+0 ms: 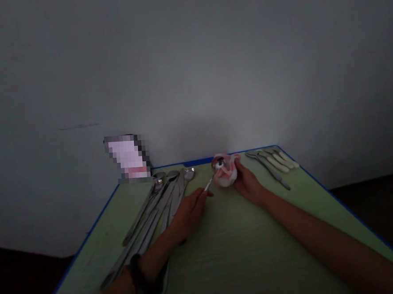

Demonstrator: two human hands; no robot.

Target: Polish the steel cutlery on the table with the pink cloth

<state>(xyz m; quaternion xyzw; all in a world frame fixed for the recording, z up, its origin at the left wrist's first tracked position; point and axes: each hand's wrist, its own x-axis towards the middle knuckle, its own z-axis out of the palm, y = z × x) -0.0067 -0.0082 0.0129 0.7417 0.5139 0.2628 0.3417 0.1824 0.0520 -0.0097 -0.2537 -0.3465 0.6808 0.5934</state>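
Observation:
My left hand is closed on the handle of a small spoon, whose bowl points up and to the right. The spoon's bowl rests inside a pink and white cloth. My right hand is wrapped round that cloth from the right side. Both hands meet near the far middle of the green table.
Several long metal spoons and ladles lie in a row at the left of the table. Several spoons with pale handles lie at the far right corner. A blurred-out object stands at the far left edge. A grey wall rises behind the blue-edged table.

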